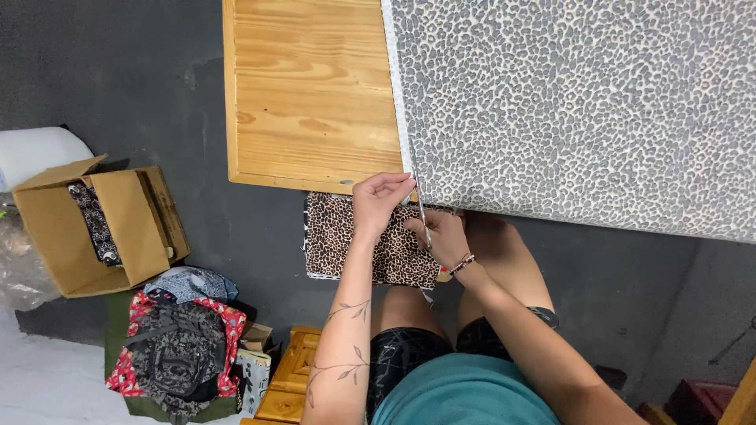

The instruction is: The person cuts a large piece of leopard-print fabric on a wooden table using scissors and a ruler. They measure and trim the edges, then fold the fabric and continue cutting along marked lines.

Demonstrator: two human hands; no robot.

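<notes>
Dark grey floor under a pale pine table (311,94); grey-and-white leopard-print fabric (583,110) covers its right part and reaches the near edge. Step in hand, by my reading: cutting along the fabric's left margin, starting at the near edge. Left hand (380,201) pinches the fabric corner, fingers closed on it. Right hand (442,236) is clenched round metal scissors (421,211), blades pointing up the margin. Next move calls for steady tension and a straight line. Brown leopard-print cloth (354,236) hangs below; 1 open cardboard box (94,228) stands left.
</notes>
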